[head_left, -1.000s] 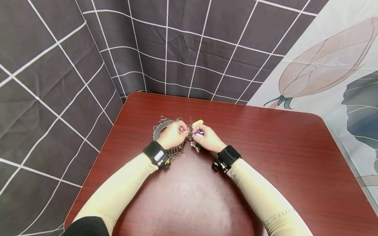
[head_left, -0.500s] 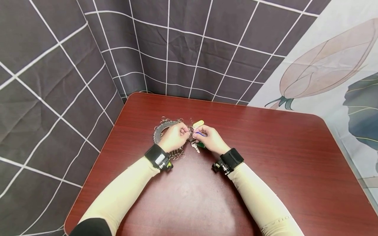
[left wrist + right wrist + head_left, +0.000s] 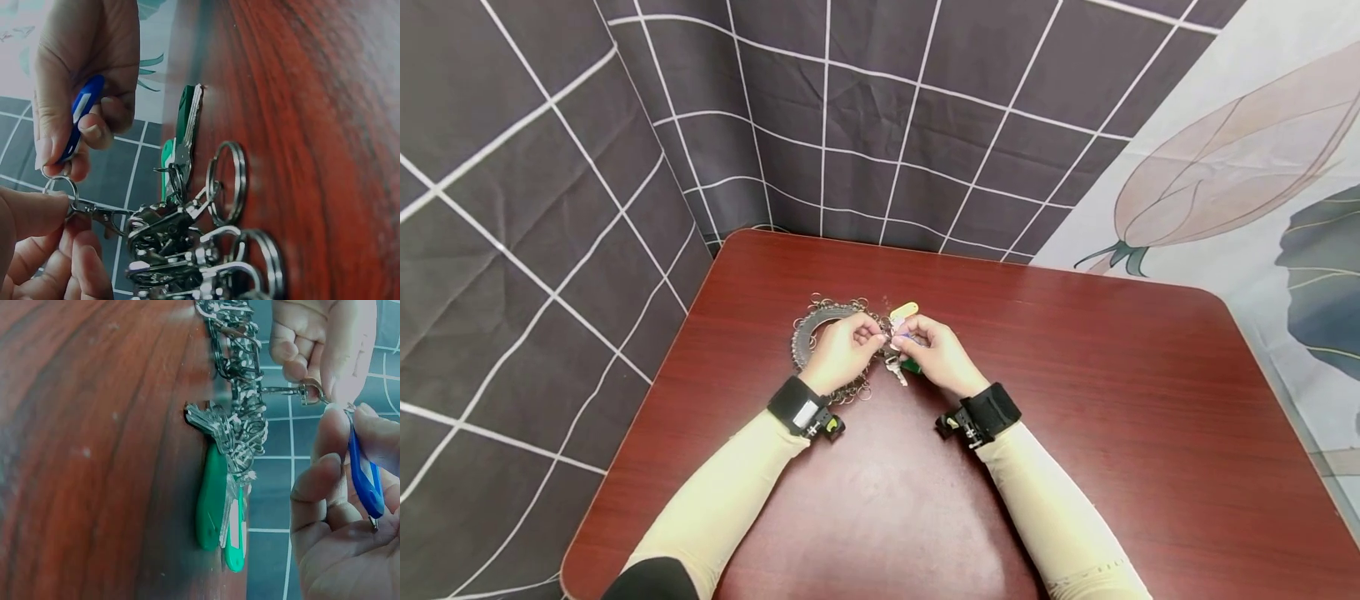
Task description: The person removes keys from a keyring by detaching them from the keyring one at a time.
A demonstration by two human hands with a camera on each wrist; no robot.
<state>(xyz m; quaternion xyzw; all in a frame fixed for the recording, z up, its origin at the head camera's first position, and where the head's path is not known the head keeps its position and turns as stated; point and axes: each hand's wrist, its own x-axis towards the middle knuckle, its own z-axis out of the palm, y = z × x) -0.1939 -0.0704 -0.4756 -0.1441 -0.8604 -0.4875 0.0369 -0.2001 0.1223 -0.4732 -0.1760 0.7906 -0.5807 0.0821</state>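
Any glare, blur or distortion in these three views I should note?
Head view: wide-angle bend at the edges, soft glare on the table, hands sharp but small. Left wrist view: blue tag fairly sharp, near fingers and rings blurred. Right wrist view: table blurred, green tags clearer.

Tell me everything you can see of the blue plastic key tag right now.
The blue plastic key tag is slim and elongated with a white label strip on one face. It is held off the red-brown wooden table, pinched in the right hand. At one end sits a small metal split ring, which the left hand pinches where a metal swivel clasp joins it.
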